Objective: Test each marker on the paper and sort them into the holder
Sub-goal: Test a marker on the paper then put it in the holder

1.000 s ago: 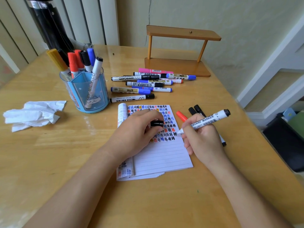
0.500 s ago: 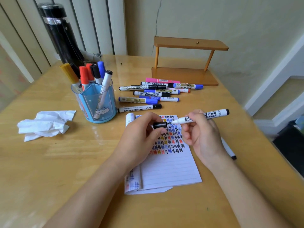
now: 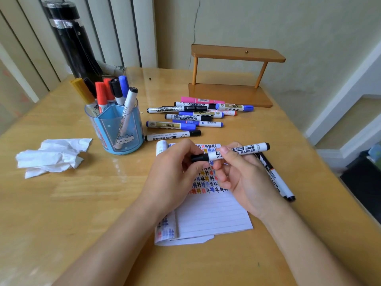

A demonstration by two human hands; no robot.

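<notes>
The left hand (image 3: 173, 172) pinches the black cap (image 3: 199, 157), the right hand (image 3: 243, 174) grips the marker (image 3: 237, 151) by its white barrel, cap and barrel meeting just above the paper (image 3: 210, 213) at frame centre. The holder (image 3: 118, 129) stands upper left, loose markers (image 3: 185, 118) lying above centre.

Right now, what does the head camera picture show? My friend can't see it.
A right hand holds a white whiteboard marker over lined white paper with coloured test marks, while the left hand pinches its black cap. Nearby are a blue plastic holder with standing markers, loose markers on the wooden table, and a crumpled white tissue.
</notes>
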